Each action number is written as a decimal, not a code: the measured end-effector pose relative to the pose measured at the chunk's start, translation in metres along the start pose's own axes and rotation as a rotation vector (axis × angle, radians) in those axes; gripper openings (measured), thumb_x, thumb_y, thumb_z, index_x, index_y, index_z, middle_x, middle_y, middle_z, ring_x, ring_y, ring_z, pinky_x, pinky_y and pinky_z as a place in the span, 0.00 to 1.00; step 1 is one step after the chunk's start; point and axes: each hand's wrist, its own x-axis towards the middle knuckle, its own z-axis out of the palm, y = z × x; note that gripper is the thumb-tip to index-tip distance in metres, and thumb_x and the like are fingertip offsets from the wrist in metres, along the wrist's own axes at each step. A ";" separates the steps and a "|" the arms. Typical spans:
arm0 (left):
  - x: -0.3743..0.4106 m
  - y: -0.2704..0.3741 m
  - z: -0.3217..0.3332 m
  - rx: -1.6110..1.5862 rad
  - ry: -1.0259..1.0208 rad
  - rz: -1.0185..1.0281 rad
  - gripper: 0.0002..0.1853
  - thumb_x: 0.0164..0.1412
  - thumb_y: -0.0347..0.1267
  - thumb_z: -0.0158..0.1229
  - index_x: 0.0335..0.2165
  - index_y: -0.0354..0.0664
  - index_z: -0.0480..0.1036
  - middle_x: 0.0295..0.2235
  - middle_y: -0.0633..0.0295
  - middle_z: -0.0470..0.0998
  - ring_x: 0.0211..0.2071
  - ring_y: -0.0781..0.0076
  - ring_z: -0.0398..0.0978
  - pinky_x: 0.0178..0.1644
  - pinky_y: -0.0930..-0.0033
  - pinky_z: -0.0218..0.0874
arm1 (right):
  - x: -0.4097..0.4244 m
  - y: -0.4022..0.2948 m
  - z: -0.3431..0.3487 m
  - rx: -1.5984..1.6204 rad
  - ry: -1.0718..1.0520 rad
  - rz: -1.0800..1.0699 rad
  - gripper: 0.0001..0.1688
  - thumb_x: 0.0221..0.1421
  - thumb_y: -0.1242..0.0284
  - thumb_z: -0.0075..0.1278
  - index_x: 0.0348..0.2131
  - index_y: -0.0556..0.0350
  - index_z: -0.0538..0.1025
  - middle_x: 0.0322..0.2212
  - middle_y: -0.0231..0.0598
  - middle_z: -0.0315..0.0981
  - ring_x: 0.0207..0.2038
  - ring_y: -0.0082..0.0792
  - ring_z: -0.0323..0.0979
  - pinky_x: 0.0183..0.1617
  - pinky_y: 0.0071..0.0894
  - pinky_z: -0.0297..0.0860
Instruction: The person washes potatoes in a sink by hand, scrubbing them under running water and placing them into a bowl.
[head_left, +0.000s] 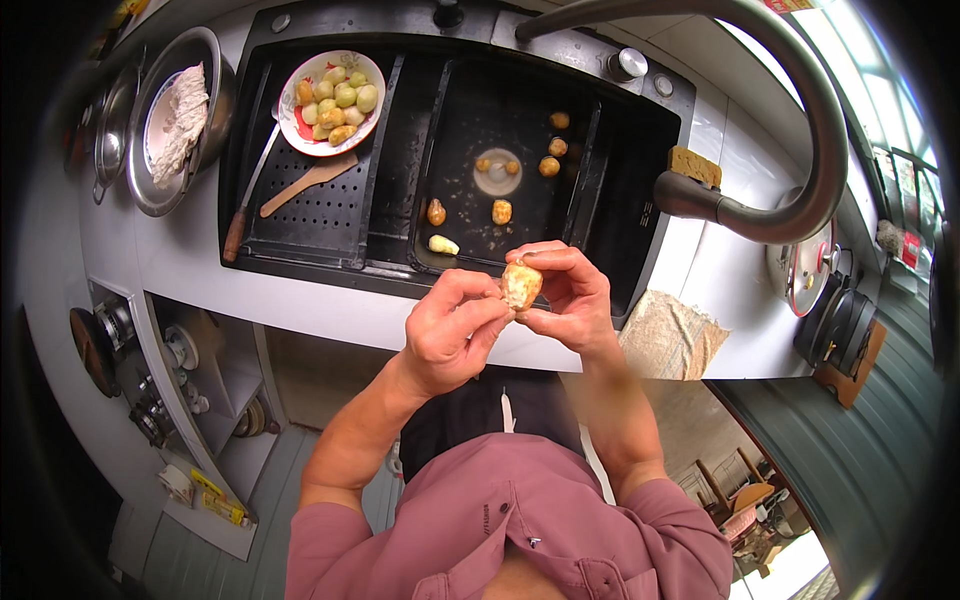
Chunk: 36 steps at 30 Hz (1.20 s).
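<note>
Between my two hands is a small, round, yellow-brown piece of food, partly pale on its surface; its kind is unclear. The fingertips of my left hand pinch its lower left side. My right hand grips it from the right with thumb and fingers. Beyond them, several similar brownish pieces lie in the black sink basin, some by the drain, along with a paler peeled one. At the upper left, a white and red bowl holds several pale green and yellow pieces.
A wooden spatula and a wooden-handled tool rest on the perforated drainer. A metal basin with a whitish cloth stands left. The curved faucet arches over the right side, near a sponge. A folded cloth lies on the counter.
</note>
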 end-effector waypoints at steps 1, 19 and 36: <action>0.001 0.000 0.000 0.001 0.014 0.004 0.19 0.50 0.16 0.69 0.43 0.33 0.81 0.38 0.54 0.76 0.36 0.63 0.79 0.38 0.68 0.74 | 0.000 0.000 0.000 0.009 -0.005 0.008 0.34 0.43 0.89 0.67 0.52 0.59 0.76 0.54 0.45 0.70 0.57 0.38 0.74 0.61 0.40 0.75; 0.010 0.017 0.007 -0.015 0.110 -0.172 0.19 0.50 0.16 0.70 0.43 0.31 0.80 0.39 0.52 0.78 0.37 0.61 0.81 0.40 0.67 0.76 | 0.003 0.013 0.001 0.182 0.010 -0.012 0.34 0.45 0.89 0.66 0.52 0.62 0.74 0.55 0.49 0.71 0.59 0.39 0.72 0.62 0.43 0.74; 0.011 0.008 -0.003 0.014 -0.008 -0.092 0.23 0.51 0.19 0.71 0.48 0.33 0.79 0.39 0.53 0.78 0.36 0.62 0.79 0.38 0.67 0.74 | 0.002 0.012 -0.001 0.171 0.009 0.021 0.36 0.43 0.85 0.70 0.53 0.61 0.76 0.54 0.49 0.75 0.58 0.38 0.73 0.63 0.41 0.70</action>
